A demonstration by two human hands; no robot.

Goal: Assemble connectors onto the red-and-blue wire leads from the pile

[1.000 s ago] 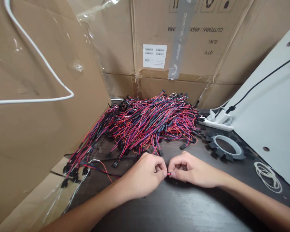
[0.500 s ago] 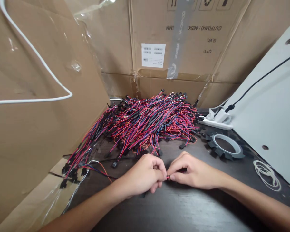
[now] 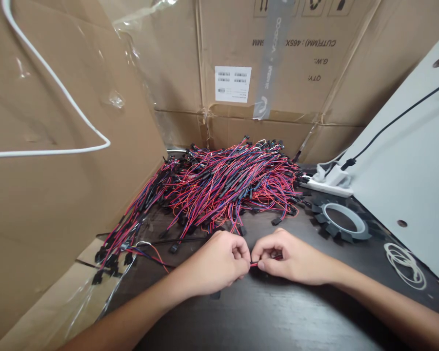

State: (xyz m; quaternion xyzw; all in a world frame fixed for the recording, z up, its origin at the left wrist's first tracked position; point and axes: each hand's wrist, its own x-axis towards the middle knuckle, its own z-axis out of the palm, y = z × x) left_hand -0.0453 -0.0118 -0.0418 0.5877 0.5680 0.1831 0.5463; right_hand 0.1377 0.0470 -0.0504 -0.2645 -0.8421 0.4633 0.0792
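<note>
The left hand (image 3: 225,263) and the right hand (image 3: 294,258) nearly meet above the dark, shiny table (image 3: 278,319); thumbs and fingers of both pinch a thin red and black wire (image 3: 254,264), and a short bit shows in the gap between them. Behind the hands lies a big, messy pile of red, blue and black wires (image 3: 230,183); right of it sits a round grey ring with dark flaps (image 3: 337,231).

Closed in on three sides

A dark table (image 3: 241,321) spreads beneath the left hand (image 3: 221,261) and right hand (image 3: 289,258), a pale sheen (image 3: 281,304) lying nearer than both. A carton (image 3: 307,100) stands beyond them. Left of the left hand rises brown cardboard (image 3: 73,204); right of the right hand, a white panel (image 3: 406,165).
</note>
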